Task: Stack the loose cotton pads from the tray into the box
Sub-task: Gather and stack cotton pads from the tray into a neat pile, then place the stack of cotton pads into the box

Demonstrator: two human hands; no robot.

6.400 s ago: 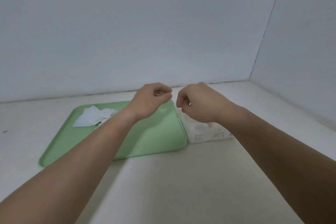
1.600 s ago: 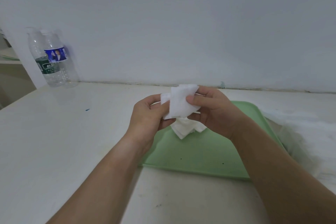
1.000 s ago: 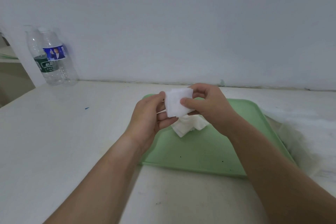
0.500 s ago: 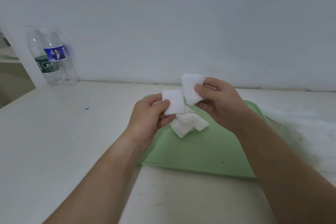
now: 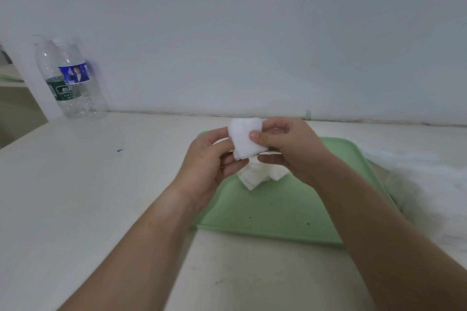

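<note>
Both hands hold white square cotton pads [image 5: 244,137] pressed together above the green tray [image 5: 283,212]. My left hand [image 5: 209,161] pinches them from the left, my right hand [image 5: 290,149] from the right with the thumb on the front pad. A small heap of loose cotton pads [image 5: 255,175] lies on the tray just below the hands. The box shows only as a blurred white shape [image 5: 429,184] past the tray's right edge.
Two clear plastic water bottles [image 5: 73,81] stand at the back left against the white wall. The white tabletop [image 5: 88,184] stretches left and in front of the tray. A small blue mark [image 5: 119,150] lies on the table.
Half a second ago each hand held a separate pad, apart. Now the right hand has brought its pad down onto the left hand's pad, and both hands grip them together.
</note>
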